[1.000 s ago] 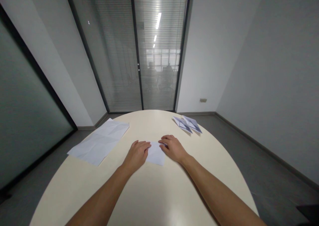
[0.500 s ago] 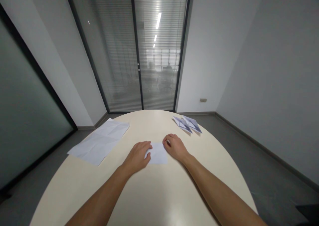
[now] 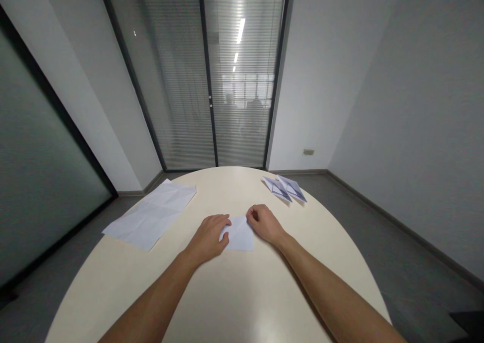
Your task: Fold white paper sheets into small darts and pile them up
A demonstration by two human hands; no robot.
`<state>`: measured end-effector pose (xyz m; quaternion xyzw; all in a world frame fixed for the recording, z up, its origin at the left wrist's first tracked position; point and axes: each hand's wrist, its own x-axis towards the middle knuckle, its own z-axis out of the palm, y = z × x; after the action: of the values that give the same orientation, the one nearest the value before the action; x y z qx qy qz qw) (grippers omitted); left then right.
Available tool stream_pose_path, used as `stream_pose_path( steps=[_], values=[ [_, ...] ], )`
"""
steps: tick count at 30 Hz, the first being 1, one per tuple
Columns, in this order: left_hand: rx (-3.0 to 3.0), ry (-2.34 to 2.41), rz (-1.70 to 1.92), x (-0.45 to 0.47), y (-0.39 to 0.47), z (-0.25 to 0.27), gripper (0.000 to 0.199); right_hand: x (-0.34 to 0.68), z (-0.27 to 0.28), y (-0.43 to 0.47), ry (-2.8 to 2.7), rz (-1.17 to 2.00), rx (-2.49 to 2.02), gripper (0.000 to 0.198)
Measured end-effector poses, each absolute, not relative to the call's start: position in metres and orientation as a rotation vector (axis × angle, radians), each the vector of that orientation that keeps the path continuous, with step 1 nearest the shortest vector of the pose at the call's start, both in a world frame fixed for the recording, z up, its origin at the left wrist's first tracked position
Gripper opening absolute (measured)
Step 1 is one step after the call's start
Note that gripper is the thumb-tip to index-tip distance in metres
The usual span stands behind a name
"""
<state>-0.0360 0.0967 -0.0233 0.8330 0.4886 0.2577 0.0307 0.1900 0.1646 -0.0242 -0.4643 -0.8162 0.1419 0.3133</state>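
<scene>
A small white paper (image 3: 241,236) lies flat on the round, cream table (image 3: 212,302), right in the middle, between the person's two hands. The left hand (image 3: 209,236) rests on the left side of the small paper. Its thumb is spread away from the other fingers, so there is a gap between them, and white paper shows in the gap. The right hand (image 3: 265,224) is at the far right corner of the small paper. Its fingers are bent in, and the tips are close together. They are too small to see well, so I cannot tell if they pinch the paper. Over on the left, a big white paper (image 3: 155,217) with fold lines lies by the edge of the table, well apart from the left hand. On the far right side, past the right hand, two folded papers (image 3: 277,188) sit side by side. Behind the table is a tall glass wall (image 3: 242,136) with blinds.
</scene>
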Motion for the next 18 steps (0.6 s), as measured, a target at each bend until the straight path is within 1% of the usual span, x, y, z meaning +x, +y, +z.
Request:
stream_pose_path(
  steps=[8, 13, 18],
  values=[
    [2.533, 1.44, 0.856, -0.0355, 0.0946, -0.0213, 0.037, 0.1889, -0.0244, 0.1642, -2.079, 0.6, -1.176, 0.015],
    [2.455, 1.497, 0.9, -0.0347, 0.0973, -0.0206, 0.022, 0.1869, -0.0213, 0.1598, -2.114, 0.716, -1.04, 0.02],
    [2.411, 1.513, 0.887, -0.0351, 0.1019, -0.0243, 0.022, 0.1828, -0.0221, 0.1567, -2.117, 0.794, -0.906, 0.021]
  ],
)
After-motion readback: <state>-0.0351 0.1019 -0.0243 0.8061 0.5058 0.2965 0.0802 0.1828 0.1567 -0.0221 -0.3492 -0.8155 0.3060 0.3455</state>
